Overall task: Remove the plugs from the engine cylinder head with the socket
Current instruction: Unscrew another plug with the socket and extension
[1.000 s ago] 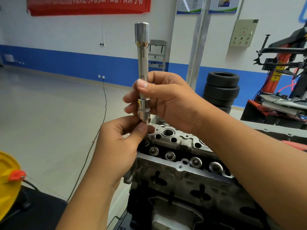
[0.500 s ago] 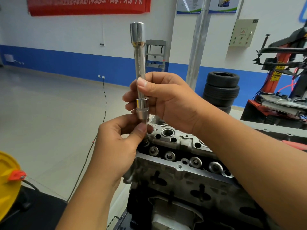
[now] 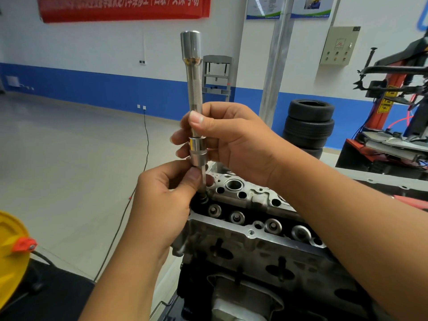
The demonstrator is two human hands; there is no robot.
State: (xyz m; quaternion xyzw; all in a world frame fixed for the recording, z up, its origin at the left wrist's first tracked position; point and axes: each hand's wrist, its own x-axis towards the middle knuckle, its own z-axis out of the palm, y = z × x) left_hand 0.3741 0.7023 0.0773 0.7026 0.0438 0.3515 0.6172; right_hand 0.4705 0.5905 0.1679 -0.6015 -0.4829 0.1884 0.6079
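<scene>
- A pale floor (image 3: 69,158) and a blue-banded wall (image 3: 92,84) surround the cylinder head (image 3: 254,228).
- Your right hand (image 3: 231,144) grips the socket (image 3: 196,126); your left hand (image 3: 166,195) pinches its tip over a plug (image 3: 203,200).
- The socket now leans further left than before.

The thin steel bit under the chrome socket tool (image 3: 196,126) vanishes into a dark recess of the grey aluminium cylinder head (image 3: 243,228), its tip hidden behind the left hand's (image 3: 166,200) thumb, while the frame's bottom edge crops the head.
</scene>
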